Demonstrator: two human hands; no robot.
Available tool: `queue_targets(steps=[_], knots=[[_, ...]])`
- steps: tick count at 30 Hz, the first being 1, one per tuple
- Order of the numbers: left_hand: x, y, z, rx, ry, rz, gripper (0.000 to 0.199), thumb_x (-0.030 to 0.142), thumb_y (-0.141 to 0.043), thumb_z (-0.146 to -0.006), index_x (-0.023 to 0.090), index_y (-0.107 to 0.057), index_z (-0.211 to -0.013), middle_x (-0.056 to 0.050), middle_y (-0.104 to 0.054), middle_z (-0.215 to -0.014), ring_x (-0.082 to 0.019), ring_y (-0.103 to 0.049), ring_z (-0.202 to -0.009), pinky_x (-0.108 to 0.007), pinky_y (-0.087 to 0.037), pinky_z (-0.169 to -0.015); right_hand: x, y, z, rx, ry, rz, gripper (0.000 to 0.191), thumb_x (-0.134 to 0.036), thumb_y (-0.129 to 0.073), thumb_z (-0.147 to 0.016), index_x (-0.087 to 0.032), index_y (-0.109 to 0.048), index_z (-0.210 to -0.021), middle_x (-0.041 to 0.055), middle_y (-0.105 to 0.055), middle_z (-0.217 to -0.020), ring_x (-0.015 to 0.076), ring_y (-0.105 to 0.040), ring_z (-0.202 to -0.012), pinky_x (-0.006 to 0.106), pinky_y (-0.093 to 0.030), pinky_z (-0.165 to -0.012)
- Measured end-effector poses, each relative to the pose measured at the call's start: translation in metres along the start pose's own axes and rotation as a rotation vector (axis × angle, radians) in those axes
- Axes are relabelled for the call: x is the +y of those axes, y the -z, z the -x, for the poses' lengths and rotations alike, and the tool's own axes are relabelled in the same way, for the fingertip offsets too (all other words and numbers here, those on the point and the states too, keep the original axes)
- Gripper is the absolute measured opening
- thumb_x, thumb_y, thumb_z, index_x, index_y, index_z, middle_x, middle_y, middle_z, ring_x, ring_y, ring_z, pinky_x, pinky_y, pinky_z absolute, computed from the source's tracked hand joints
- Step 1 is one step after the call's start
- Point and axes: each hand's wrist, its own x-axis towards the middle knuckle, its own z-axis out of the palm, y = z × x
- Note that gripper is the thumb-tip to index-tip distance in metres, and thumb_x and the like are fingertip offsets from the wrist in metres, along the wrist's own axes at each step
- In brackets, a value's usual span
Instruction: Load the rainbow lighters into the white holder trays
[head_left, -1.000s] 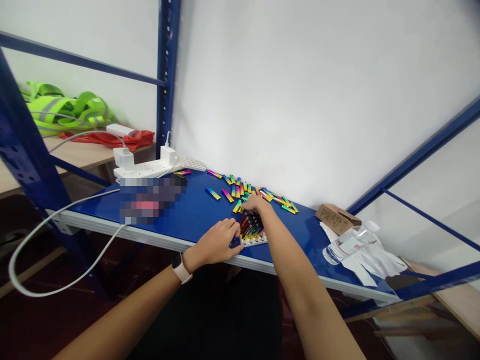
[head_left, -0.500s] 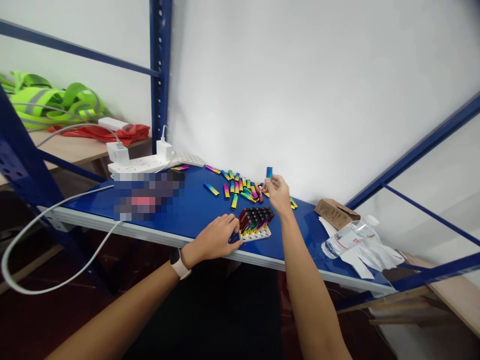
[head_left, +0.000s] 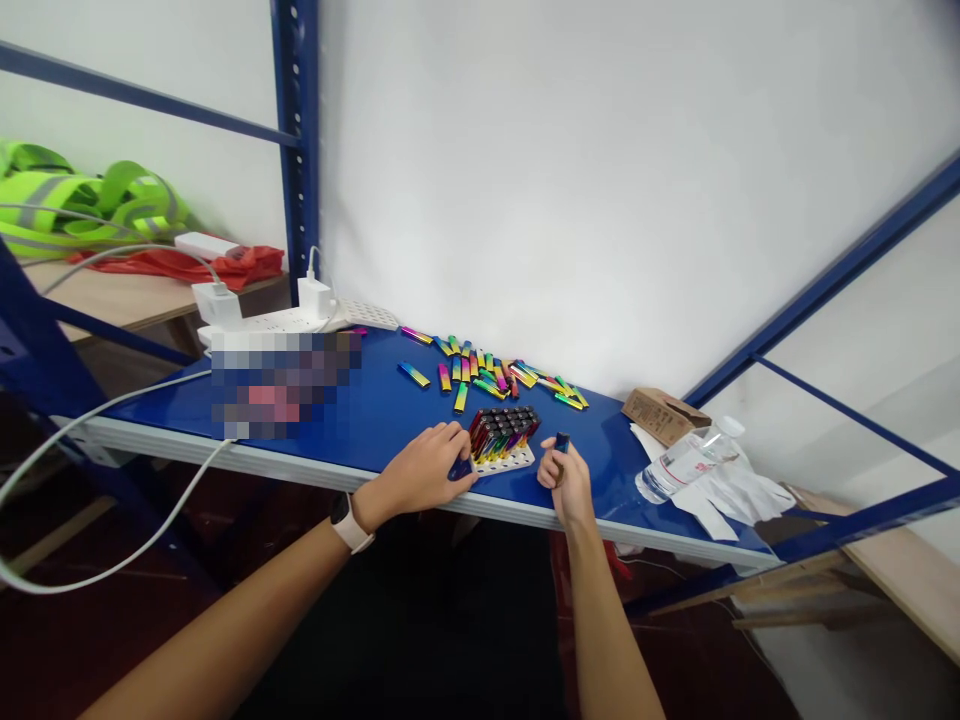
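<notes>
A white perforated rack [head_left: 507, 463] stands near the front edge of the blue table, packed with upright, black-topped lighters [head_left: 504, 432] in shiny rainbow colours. At its left end is my left hand [head_left: 429, 466], thumb and fingers closed on the rack's edge; the fingertips are partly hidden. My right hand [head_left: 570, 482] is just right of the rack, raised a little above the table. It is wrapped round one lighter [head_left: 562, 441], whose dark blue end sticks up above the fingers. Behind the rack lie several loose rainbow lighters [head_left: 460, 397] in a scattered heap.
A white power strip [head_left: 274, 322] with plugs and cables is at the back left, near another perforated white rack [head_left: 367, 314]. A blurred-out patch covers things at left. A cardboard box [head_left: 660, 415], water bottle [head_left: 679, 470] and white paper lie at right. Blue shelf posts [head_left: 296, 150] frame the table.
My right hand has come down and toward me from above the loose heap to beside the rack, carrying the lighter. My left hand stays at the rack. The view has shifted slightly.
</notes>
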Motion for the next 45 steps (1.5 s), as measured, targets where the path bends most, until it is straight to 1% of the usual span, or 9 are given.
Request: queue_targets(steps=[3, 6, 11, 20, 32, 35, 38, 42, 45], knots=[[-0.002, -0.002, 0.000, 0.012, -0.007, 0.008, 0.024, 0.044, -0.061, -0.092, 0.022, -0.051, -0.092, -0.004, -0.056, -0.098, -0.023, -0.055, -0.092, -0.037, -0.042, -0.082, 0.003, 0.001, 0.002, 0.001, -0.033, -0.022, 0.045, -0.062, -0.057, -0.090, -0.020, -0.054, -0.076, -0.0103, -0.028, -0.053, 0.0053, -0.023, -0.040, 0.020, -0.021, -0.040], [-0.004, -0.004, 0.000, 0.018, -0.011, 0.012, 0.023, 0.043, -0.061, -0.092, 0.023, -0.051, -0.092, -0.004, -0.056, -0.097, -0.023, -0.055, -0.092, -0.037, -0.042, -0.082, 0.003, 0.002, 0.002, 0.010, -0.049, -0.036, 0.055, -0.070, -0.050, -0.091, -0.021, -0.046, -0.067, -0.0101, -0.024, -0.051, 0.0051, -0.018, -0.039, 0.020, -0.018, -0.039], [-0.003, -0.002, 0.000, 0.002, -0.011, 0.010, 0.023, 0.044, -0.060, -0.092, 0.023, -0.050, -0.092, -0.004, -0.056, -0.098, -0.023, -0.055, -0.093, -0.037, -0.042, -0.082, 0.003, 0.001, 0.001, 0.012, -0.061, -0.038, 0.056, -0.069, -0.052, -0.090, -0.021, -0.043, -0.062, -0.0105, -0.022, -0.049, 0.0047, -0.014, -0.040, 0.018, -0.014, -0.038], [-0.004, -0.004, 0.000, 0.022, -0.015, 0.026, 0.023, 0.043, -0.062, -0.092, 0.023, -0.051, -0.091, -0.003, -0.057, -0.097, -0.023, -0.054, -0.091, -0.037, -0.041, -0.082, 0.003, 0.001, 0.000, 0.032, -0.063, -0.014, 0.047, -0.060, -0.046, -0.089, -0.023, -0.038, -0.060, -0.0106, -0.020, -0.046, 0.0061, -0.012, -0.037, 0.020, -0.014, -0.036], [-0.003, -0.002, 0.000, 0.027, -0.017, 0.042, 0.022, 0.043, -0.062, -0.091, 0.023, -0.052, -0.091, -0.003, -0.056, -0.097, -0.022, -0.055, -0.090, -0.037, -0.042, -0.081, 0.007, 0.002, -0.001, 0.075, -0.020, 0.089, 0.047, -0.063, -0.039, -0.092, -0.024, -0.040, -0.067, -0.0110, -0.022, -0.047, 0.0067, -0.015, -0.036, 0.019, -0.017, -0.035], [-0.002, -0.002, -0.001, 0.014, -0.007, 0.031, 0.022, 0.042, -0.062, -0.091, 0.023, -0.051, -0.091, -0.004, -0.056, -0.098, -0.023, -0.055, -0.092, -0.037, -0.042, -0.082, 0.011, 0.002, -0.001, 0.115, 0.028, 0.155, 0.043, -0.065, -0.044, -0.094, -0.024, -0.049, -0.084, -0.0118, -0.029, -0.051, 0.0068, -0.019, -0.037, 0.018, -0.018, -0.036], [-0.001, -0.001, -0.001, 0.009, -0.001, 0.022, 0.022, 0.042, -0.062, -0.091, 0.023, -0.051, -0.091, -0.004, -0.057, -0.098, -0.023, -0.056, -0.092, -0.037, -0.043, -0.082, 0.014, 0.001, 0.000, 0.133, 0.094, 0.249, 0.038, -0.061, -0.060, -0.090, -0.025, -0.052, -0.100, -0.0093, -0.046, -0.062, 0.0066, -0.028, -0.040, 0.019, -0.023, -0.037], [0.000, 0.000, 0.000, 0.029, -0.003, 0.031, 0.023, 0.042, -0.062, -0.090, 0.023, -0.052, -0.089, -0.004, -0.057, -0.097, -0.023, -0.056, -0.093, -0.037, -0.043, -0.082, 0.009, 0.002, 0.000, 0.145, 0.219, 0.389, 0.036, -0.052, -0.074, -0.082, -0.021, -0.061, -0.094, 0.0000, -0.061, -0.081, 0.0117, -0.051, -0.061, 0.024, -0.043, -0.053], [0.000, -0.001, 0.000, 0.038, -0.002, 0.039, 0.023, 0.043, -0.062, -0.091, 0.022, -0.052, -0.089, -0.004, -0.057, -0.096, -0.023, -0.056, -0.091, -0.037, -0.043, -0.081, 0.000, 0.002, -0.003, 0.138, 0.300, 0.464, 0.033, -0.047, -0.079, -0.078, -0.019, -0.068, -0.088, 0.0047, -0.063, -0.093, 0.0156, -0.056, -0.074, 0.028, -0.049, -0.065]])
